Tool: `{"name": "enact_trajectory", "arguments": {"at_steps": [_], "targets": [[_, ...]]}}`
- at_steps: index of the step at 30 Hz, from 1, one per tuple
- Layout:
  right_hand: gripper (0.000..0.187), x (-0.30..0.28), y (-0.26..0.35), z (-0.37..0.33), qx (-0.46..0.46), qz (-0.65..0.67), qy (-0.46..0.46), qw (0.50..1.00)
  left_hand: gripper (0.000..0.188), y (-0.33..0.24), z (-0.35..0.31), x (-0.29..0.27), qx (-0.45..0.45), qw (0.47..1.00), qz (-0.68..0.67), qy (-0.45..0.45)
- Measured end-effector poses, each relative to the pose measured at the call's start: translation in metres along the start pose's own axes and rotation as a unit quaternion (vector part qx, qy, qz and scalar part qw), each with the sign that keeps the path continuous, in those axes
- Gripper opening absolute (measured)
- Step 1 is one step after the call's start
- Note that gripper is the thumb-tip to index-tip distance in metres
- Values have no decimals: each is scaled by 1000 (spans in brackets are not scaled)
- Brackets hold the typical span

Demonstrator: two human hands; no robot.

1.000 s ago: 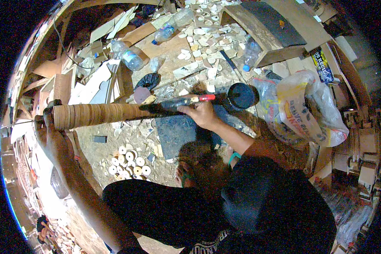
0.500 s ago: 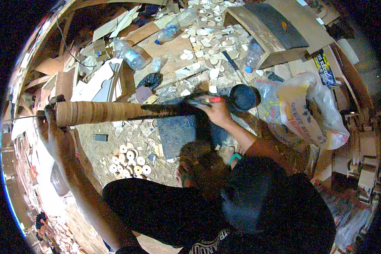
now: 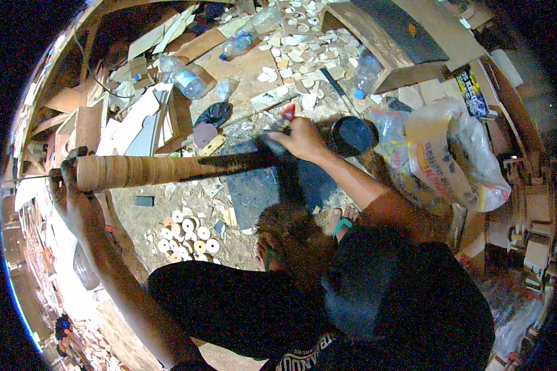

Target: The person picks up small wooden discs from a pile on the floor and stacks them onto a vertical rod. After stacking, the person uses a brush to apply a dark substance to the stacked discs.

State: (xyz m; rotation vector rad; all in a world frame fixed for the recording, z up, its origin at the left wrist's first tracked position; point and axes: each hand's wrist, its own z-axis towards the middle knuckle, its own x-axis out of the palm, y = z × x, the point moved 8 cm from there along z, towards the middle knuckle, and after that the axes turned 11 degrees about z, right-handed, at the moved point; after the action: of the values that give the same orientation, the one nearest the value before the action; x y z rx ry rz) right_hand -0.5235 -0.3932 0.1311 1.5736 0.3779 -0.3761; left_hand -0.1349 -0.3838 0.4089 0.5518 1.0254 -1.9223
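Note:
A long row of wooden discs (image 3: pixel 139 172), packed side by side on a thin metal rod (image 3: pixel 34 178), stretches level across the left half. Its left part is bare wood; the right part has a wet-looking black coat (image 3: pixel 241 161). My left hand (image 3: pixel 74 191) is closed round the rod at the row's left end. In my right hand (image 3: pixel 303 139) is a red-handled paintbrush (image 3: pixel 288 113), its head blurred against the coated right end. Just right of that hand stands a round black tub (image 3: pixel 353 135); its contents are too dark to make out.
Loose pale rings (image 3: pixel 189 235) lie on the floor below the row, near a dark sheet (image 3: pixel 247 191). Beyond are wood offcuts (image 3: pixel 303 59), plastic bottles (image 3: pixel 189 83) and a wooden box (image 3: pixel 377 43). A plastic sack (image 3: pixel 452 154) sits at the right.
My right hand has moved slightly left and up, and the brush handle has tilted from level to upright. The row's right end sits a little higher; my left hand keeps its hold.

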Motion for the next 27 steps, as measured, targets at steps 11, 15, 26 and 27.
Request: {"name": "enact_trajectory", "arguments": {"at_steps": [11,15,26,27], "targets": [[40,-6,-20,0,-50,27,-9,998,50,26,0,1,77,965,249,-21],[40,-24,-10,-19,-74,-20,-112,991,41,38,2,-2,-23,993,110,-33],[30,-7,6,-23,-91,-3,-95,991,17,17,-1,4,-104,975,-182,-77],[32,-11,8,-25,-117,-34,-110,986,17,18,-1,2,-112,981,-138,-84]]}}
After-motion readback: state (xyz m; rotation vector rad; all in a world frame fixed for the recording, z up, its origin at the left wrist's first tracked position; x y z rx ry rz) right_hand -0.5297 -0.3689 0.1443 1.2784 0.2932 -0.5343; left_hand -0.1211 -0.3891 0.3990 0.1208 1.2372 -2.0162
